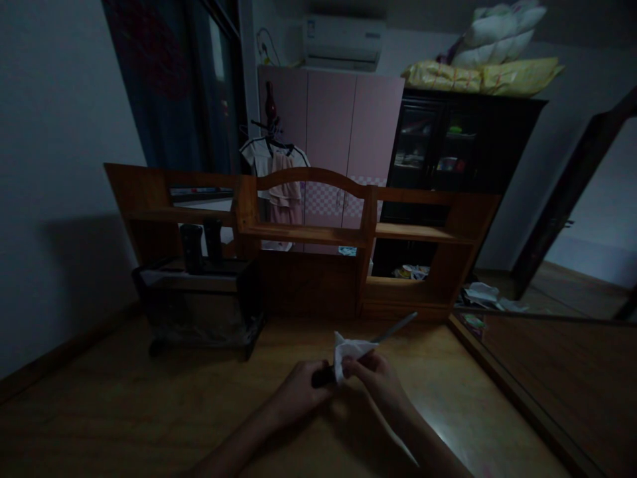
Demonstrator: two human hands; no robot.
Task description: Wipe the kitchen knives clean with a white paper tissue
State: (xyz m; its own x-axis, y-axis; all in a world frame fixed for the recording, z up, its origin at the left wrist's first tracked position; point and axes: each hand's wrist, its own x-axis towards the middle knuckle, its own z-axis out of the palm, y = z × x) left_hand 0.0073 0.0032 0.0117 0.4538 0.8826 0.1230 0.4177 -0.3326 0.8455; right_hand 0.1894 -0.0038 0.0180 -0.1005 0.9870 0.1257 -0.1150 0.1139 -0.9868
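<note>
My left hand [309, 384] is closed around the black handle of a knife [398, 325], whose narrow grey blade slants up to the right. Around the part of the blade near the handle, my right hand [381, 382] pinches a white tissue [352, 350]. The tissue hides that stretch of the blade, and its corner sticks up above my fingers. Both hands are close together over the wooden surface [298, 348].
A dark box with a glossy front [199, 305] stands at the left, two black upright objects [192, 247] on it. A wooden shelf frame [308, 232] runs along the back. A raised wooden edge [507, 378] borders the right side.
</note>
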